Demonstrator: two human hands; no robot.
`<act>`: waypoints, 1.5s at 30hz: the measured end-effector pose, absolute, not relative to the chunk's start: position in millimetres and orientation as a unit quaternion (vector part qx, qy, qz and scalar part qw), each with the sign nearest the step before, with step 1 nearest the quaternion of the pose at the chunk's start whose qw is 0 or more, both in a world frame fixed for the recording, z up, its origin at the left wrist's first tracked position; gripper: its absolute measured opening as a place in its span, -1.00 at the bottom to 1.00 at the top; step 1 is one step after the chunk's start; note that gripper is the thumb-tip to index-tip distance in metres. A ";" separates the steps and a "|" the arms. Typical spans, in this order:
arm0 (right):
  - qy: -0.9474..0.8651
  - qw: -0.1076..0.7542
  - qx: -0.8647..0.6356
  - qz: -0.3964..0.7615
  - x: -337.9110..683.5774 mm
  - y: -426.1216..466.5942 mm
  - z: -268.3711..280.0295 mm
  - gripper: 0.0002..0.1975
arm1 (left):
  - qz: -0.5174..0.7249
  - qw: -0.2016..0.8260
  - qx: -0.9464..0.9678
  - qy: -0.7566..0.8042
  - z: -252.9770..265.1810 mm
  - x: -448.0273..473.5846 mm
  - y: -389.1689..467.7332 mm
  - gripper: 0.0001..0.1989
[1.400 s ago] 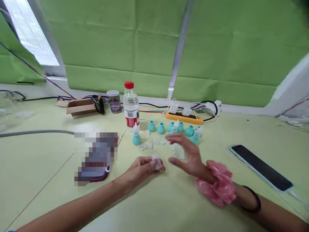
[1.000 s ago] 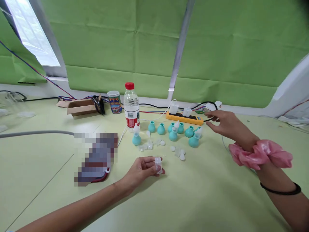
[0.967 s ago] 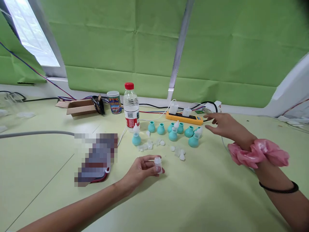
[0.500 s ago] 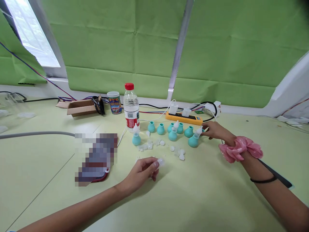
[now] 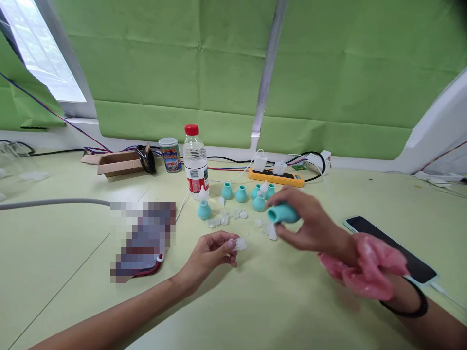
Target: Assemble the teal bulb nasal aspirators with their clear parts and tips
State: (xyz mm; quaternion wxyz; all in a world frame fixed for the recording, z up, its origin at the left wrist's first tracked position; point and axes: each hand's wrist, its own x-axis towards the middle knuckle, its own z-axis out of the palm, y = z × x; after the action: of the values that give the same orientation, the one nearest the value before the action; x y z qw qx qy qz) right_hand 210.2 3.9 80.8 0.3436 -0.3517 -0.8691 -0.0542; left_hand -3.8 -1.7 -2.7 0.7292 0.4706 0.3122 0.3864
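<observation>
"Two hands are in use. State finger condition and part location."

"I observe the left hand [image 5: 213,250] just below the frame centre: thumb and fingers are clamped on a clear plastic piece [image 5: 240,244]. Right of centre, the right hand [image 5: 314,219] has its thumb and fingers closed around a turquoise bulb [image 5: 283,213], tipped sideways, mouth facing left. The two held parts are apart."

"Which faults do you anticipate, and from what cause?"

"I judge three. First, the plastic piece could slip or rotate, because the grip covers only one end. Second, the bulb could deform under excess squeeze; I cannot tell its stiffness. Third, a low sweep of the right hand could scatter the loose clear pieces [image 5: 272,231] near its fingertips, or topple the nozzle-topped bulb [image 5: 259,202] beyond them."
</observation>
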 end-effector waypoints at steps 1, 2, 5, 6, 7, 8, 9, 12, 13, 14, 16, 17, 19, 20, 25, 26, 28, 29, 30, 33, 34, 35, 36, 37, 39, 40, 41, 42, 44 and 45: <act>-0.887 0.311 -0.332 -0.076 202.0 2.6 72.6 -0.79 | 0.388 0.737 0.458 0.309 -2.8 -4.2 -1.5 -0.75; -0.898 0.282 -0.324 -0.095 196.0 2.5 64.0 -0.82 | 0.387 0.744 0.448 0.309 -2.8 -4.4 -1.5 -0.75; -0.906 0.215 -0.340 -0.128 188.4 5.9 40.9 -0.92 | 0.377 0.749 0.437 0.326 -1.8 -4.6 -1.2 -0.66; -0.906 0.195 -0.351 -0.132 187.6 7.1 35.1 -0.94 | 0.372 0.746 0.442 0.332 -1.1 -4.6 -1.2 -0.64; -0.906 0.177 -0.360 -0.132 187.1 8.0 30.5 -0.95 | 0.366 0.743 0.449 0.335 -0.3 -4.5 -1.2 -0.63; -0.907 0.161 -0.368 -0.129 186.5 8.5 27.1 -0.95 | 0.362 0.737 0.460 0.337 0.6 -4.5 -1.4 -0.64; -0.907 0.151 -0.374 -0.122 185.6 8.6 24.6 -0.95 | 0.360 0.728 0.476 0.338 1.7 -4.5 -1.7 -0.64; -0.904 0.148 -0.388 -0.098 181.9 6.3 20.9 -0.95 | 0.355 0.649 0.573 0.353 4.0 -5.6 -3.1 -0.68; -0.903 0.150 -0.392 -0.092 180.4 5.0 20.3 -0.95 | 0.356 0.595 0.623 0.363 4.1 -6.4 -3.6 -0.69; -0.901 0.152 -0.397 -0.087 179.0 3.6 19.7 -0.95 | 0.356 0.527 0.677 0.370 3.8 -7.5 -4.1 -0.71; -0.897 0.153 -0.406 -0.080 176.3 1.0 18.3 -0.95 | 0.359 0.377 0.773 0.363 2.0 -9.9 -4.8 -0.74; -0.896 0.155 -0.409 -0.076 175.1 -0.2 17.5 -0.95 | 0.360 0.312 0.806 0.351 0.8 -11.0 -5.0 -0.75; -0.892 0.164 -0.418 -0.057 172.8 -2.1 15.7 -0.96 | 0.362 0.227 0.844 0.324 -1.5 -12.9 -5.3 -0.75; -0.888 0.172 -0.424 -0.039 171.7 -2.9 15.0 -0.96 | 0.365 0.205 0.853 0.313 -2.3 -13.6 -5.3 -0.75; -0.858 0.204 -0.450 0.143 167.1 -5.0 16.0 -0.96 | 0.362 0.155 0.883 0.253 -3.1 -15.6 -4.7 -0.77; -0.850 0.199 -0.450 0.188 166.7 -5.0 16.9 -0.94 | 0.358 0.149 0.889 0.245 -3.0 -16.0 -4.4 -0.78; -0.833 0.176 -0.444 0.279 166.9 -4.4 18.5 -0.92 | 0.344 0.142 0.899 0.230 -2.4 -16.9 -4.1 -0.77; -0.822 0.163 -0.442 0.321 167.4 -3.9 18.8 -0.92 | 0.335 0.139 0.905 0.222 -1.8 -17.4 -4.0 -0.77; -0.809 0.151 -0.440 0.358 168.2 -3.2 18.8 -0.94 | 0.324 0.133 0.912 0.214 -1.0 -17.8 -4.2 -0.76; -0.767 0.112 -0.441 0.454 171.7 -0.6 17.2 -0.92 | 0.289 0.100 0.932 0.195 3.0 -18.4 -5.9 -0.75; -0.755 0.094 -0.438 0.479 172.9 0.3 16.6 -0.90 | 0.277 0.094 0.937 0.193 4.3 -18.5 -6.7 -0.75; -0.744 0.076 -0.434 0.502 173.7 1.0 16.3 -0.88 | 0.266 0.095 0.940 0.193 5.5 -18.4 -7.4 -0.74; -0.733 0.058 -0.430 0.523 174.1 1.5 16.4 -0.88 | 0.258 0.106 0.941 0.193 6.4 -18.2 -8.0 -0.74; -0.720 0.043 -0.427 0.546 173.9 1.5 17.0 -0.88 | 0.255 0.128 0.939 0.194 7.1 -17.9 -8.2 -0.75; -0.679 0.031 -0.420 0.601 171.0 0.2 19.2 -0.86 | 0.280 0.202 0.913 0.218 8.0 -16.8 -7.6 -0.78; -0.655 0.039 -0.413 0.632 168.5 -1.3 20.5 -0.85 | 0.311 0.258 0.882 0.241 8.4 -15.8 -6.8 -0.80; -0.634 0.059 -0.403 0.658 165.6 -3.1 21.8 -0.82 | 0.346 0.327 0.837 0.269 8.9 -14.7 -5.8 -0.80; -0.620 0.084 -0.390 0.676 162.5 -5.0 23.0 -0.80 | 0.377 0.402 0.780 0.296 9.4 -13.5 -4.6 -0.78; -0.618 0.132 -0.368 0.682 157.6 -8.3 25.2 -0.74 | 0.407 0.539 0.658 0.332 10.4 -11.1 -2.4 -0.76; -0.633 0.146 -0.361 0.668 156.6 -9.0 26.6 -0.72 | 0.407 0.588 0.613 0.335 10.9 -10.3 -1.6 -0.77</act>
State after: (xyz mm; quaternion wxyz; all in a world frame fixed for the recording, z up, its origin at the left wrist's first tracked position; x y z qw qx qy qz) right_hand 156.6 -9.0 26.6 0.1464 -0.3613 -0.6334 0.6684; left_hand -10.3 -1.6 10.9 0.5884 0.6130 0.3348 0.4074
